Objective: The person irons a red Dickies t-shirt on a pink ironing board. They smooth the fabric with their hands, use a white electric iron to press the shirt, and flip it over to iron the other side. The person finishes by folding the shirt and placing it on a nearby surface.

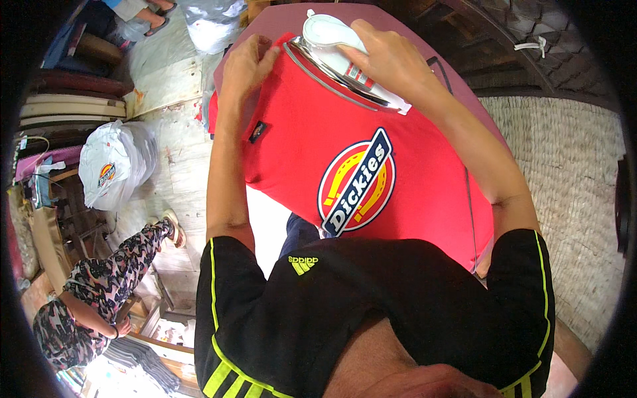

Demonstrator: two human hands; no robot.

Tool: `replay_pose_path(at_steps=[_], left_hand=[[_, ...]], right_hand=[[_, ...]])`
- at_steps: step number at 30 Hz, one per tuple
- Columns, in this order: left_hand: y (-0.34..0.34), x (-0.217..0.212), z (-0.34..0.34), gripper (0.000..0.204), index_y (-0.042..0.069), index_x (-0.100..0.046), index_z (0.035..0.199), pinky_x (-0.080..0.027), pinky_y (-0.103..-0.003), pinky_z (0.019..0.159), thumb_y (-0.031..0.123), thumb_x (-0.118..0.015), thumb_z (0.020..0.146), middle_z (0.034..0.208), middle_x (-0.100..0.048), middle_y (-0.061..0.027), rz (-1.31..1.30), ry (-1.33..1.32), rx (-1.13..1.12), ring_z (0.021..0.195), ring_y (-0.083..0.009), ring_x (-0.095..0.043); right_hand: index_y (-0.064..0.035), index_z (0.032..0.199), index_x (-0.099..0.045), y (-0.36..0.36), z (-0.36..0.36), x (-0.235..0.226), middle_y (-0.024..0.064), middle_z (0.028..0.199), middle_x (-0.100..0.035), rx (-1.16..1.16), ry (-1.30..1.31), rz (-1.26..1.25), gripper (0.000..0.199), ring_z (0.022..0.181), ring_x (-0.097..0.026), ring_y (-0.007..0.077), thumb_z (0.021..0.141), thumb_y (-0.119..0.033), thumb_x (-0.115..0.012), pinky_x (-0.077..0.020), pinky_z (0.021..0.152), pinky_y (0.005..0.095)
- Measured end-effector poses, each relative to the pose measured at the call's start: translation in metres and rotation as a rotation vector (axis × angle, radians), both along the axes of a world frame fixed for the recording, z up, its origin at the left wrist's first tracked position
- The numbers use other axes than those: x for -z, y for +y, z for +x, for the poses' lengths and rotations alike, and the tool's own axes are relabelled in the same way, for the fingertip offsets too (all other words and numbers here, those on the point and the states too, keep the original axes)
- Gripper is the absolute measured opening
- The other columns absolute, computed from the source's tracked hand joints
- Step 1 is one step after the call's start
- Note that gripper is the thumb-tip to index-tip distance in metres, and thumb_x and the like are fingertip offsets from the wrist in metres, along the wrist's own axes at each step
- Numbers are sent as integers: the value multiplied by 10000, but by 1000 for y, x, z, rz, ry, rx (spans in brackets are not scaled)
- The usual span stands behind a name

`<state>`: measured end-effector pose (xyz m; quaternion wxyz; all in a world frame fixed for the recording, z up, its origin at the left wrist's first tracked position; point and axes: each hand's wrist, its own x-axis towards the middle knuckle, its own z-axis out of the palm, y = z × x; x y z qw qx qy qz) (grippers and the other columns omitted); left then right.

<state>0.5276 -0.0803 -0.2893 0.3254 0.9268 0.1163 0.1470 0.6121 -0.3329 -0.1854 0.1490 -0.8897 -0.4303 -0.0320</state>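
Right hand: the right hand (391, 56) is closed around the handle of 1 white iron (332, 33); the thumb shows along its near side.
Left hand: the left hand (247, 66) is half open, with curved fingers at the far left edge of the red garment (292, 126); whether it pinches the cloth, one cannot tell.
Iron: it is under the right hand and to the right of the left hand, over the far part of the garment; whether the whole sole lies flat is not clear.
Red garment: it lies spread below both hands, toward the person's body, on a mauve padded board (285, 16).
Round print: the colourful print (358, 182) is nearer to the body than the 2 hands, well apart from the iron.
Small black label: this label (257, 131) is on the left edge, below the left hand.
Progress: the pressing seems to be under way at the far part. The cloth around the print looks quite smooth, but which areas are finished, and how much is left, cannot be judged.
Left of the left hand: 1 white wrapped bundle (109, 162) is on the floor.
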Motion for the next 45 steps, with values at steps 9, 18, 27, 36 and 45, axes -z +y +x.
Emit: replay_pose_path(at_steps=[9,18,27,36,45], left_hand=[[-18,13,-21,206,12,-569,956,-491,-439,696,129,-689,836,843,-631,-176,-146,-327,-145,763,-354,-624],[-26,10,-25,170,16,-584,930,-505,-400,649,90,-687,817,816,-648,-152,-248,-376,-201,692,-293,-646],[-24,11,-24,115,4,-604,863,-525,-394,659,73,-678,806,775,-664,-167,-286,-409,-237,694,-297,-670],[-22,13,-25,132,7,-609,884,-518,-351,634,86,-693,817,736,-660,-135,-234,-398,-235,643,-237,-651],[-25,6,-25,134,3,-611,874,-511,-333,613,86,-697,813,712,-655,-124,-216,-424,-261,615,-221,-630]], right_hand=[[-55,1039,-555,37,-10,-8,272,850,-680,0,14,-49,396,831,-668,466,947,-440,-566,-521,723,563],[-53,1031,-546,62,-6,-4,268,818,-676,-30,-38,-33,384,779,-671,452,947,-426,-581,-525,673,534],[-57,1031,-543,34,-9,6,231,762,-671,-24,-50,-22,383,705,-680,406,960,-431,-581,-524,601,474],[-69,1044,-555,27,-11,6,212,743,-676,-63,-61,-24,371,673,-692,374,959,-429,-589,-534,579,437],[-1,1025,-491,52,-19,-26,305,859,-652,21,96,-87,382,829,-642,493,957,-370,-561,-507,693,556]])
